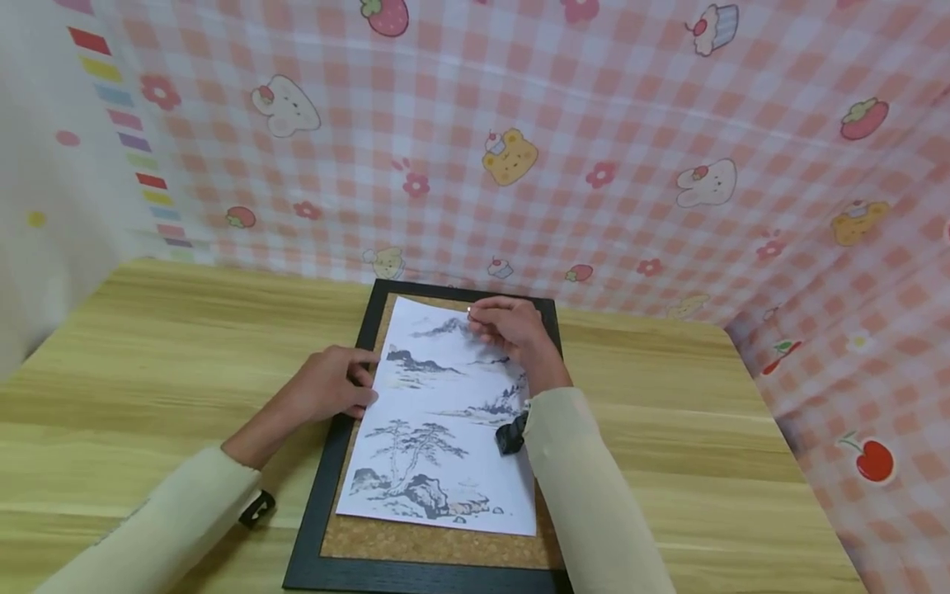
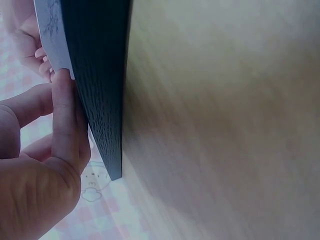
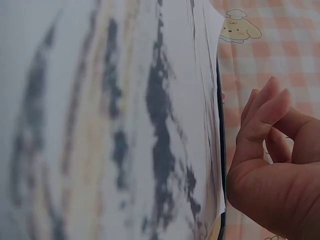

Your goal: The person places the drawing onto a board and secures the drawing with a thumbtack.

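A sheet of paper (image 1: 438, 388) printed with an ink landscape of mountains, pines and rocks lies on a black-framed cork board (image 1: 438, 540). At the paper's left edge, my left hand (image 1: 334, 384) rests over the frame, its fingertips touching the sheet. The left wrist view shows those fingers fairly straight beside the dark frame (image 2: 100, 95). Over the paper's upper right part, my right hand (image 1: 512, 326) pinches a tiny whitish thing (image 1: 469, 310), too small to identify. In the right wrist view, that hand's (image 3: 275, 165) thumb and fingertips meet beyond the paper's edge.
The board lies on a wood-grain table (image 1: 193, 346), its far end close to a pink checked cloth (image 1: 445, 223) that hangs behind. Another stretch of checked cloth (image 1: 876, 330) covers the right side. Dark wrist devices (image 1: 512, 435) sit at both cuffs.
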Tool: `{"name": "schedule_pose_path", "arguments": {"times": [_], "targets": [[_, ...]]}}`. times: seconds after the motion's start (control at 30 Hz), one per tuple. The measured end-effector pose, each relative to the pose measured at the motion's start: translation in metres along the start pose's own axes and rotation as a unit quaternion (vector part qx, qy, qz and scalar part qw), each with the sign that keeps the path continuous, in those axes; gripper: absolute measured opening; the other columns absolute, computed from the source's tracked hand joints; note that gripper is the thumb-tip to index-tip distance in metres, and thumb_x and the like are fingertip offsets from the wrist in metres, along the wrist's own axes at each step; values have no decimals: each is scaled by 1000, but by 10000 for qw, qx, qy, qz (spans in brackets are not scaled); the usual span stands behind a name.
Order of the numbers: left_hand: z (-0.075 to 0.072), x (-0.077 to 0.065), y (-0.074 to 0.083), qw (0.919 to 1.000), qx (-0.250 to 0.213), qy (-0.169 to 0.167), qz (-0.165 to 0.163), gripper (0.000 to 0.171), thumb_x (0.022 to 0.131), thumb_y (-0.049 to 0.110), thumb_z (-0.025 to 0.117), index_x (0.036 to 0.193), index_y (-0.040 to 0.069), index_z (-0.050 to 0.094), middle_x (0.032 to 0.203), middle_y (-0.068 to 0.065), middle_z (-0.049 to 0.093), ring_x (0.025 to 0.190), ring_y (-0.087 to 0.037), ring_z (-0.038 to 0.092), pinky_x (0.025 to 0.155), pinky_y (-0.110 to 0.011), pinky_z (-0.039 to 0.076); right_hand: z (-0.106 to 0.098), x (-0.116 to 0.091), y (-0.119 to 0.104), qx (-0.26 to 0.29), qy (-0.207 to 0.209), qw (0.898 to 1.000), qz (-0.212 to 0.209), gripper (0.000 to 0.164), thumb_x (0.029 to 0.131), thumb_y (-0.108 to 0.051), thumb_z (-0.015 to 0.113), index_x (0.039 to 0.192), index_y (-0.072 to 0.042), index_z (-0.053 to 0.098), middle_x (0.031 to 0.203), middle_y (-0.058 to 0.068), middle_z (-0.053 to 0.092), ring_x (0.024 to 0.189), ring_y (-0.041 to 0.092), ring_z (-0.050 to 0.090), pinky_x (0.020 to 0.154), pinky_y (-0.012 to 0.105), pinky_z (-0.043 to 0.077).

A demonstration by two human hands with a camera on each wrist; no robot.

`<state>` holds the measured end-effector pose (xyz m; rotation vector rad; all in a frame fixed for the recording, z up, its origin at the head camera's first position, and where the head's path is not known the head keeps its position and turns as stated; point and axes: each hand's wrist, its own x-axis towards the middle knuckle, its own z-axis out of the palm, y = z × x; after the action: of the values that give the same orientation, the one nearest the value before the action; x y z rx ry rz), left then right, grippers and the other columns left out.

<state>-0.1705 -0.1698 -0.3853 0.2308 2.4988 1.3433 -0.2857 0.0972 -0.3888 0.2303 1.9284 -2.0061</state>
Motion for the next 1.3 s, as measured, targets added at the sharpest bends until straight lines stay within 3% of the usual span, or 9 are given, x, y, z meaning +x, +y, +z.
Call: {"name": "schedule_pose_path", "arguments": {"times": [0.37, 0.63, 1.03, 1.3], "targets": [[0, 1, -3, 9999, -8, 37, -167, 60, 90, -7, 69, 145, -13, 46, 91, -13, 63, 66, -18, 69, 64, -31, 62, 8, 6, 4, 3, 48, 9999, 150, 27, 95, -3, 72, 120, 4, 71, 99, 16, 75, 73, 15, 74, 57, 23, 58], [1, -1, -4, 10000, -72, 36, -56, 59, 90, -7, 69, 144, -13, 47, 91, -13, 64, 67, -18, 69, 64, -32, 62, 11, 12, 1, -441, 173, 9976, 513, 24, 95, -7, 72, 118, -2, 73, 98, 12, 76, 74, 14, 74, 59, 24, 59], [-5, -1, -6, 9998, 74, 99, -145, 59, 90, -6, 69, 144, -13, 47, 91, -12, 64, 66, -17, 69, 64, -31, 62, 21, 18, 3, -1542, 272, 9876, 91, 11, 97, -12, 70, 105, -5, 76, 87, 8, 74, 58, 12, 64, 48, 24, 45], [0, 0, -2, 9999, -108, 33, -42, 59, 90, -7, 69, 144, -13, 47, 91, -13, 63, 67, -19, 69, 65, -33, 62, 18, 19, 0, -2068, 461, 9773, -19, 13, 98, -13, 70, 106, -7, 77, 84, 4, 70, 52, 12, 56, 44, 25, 37]]}}
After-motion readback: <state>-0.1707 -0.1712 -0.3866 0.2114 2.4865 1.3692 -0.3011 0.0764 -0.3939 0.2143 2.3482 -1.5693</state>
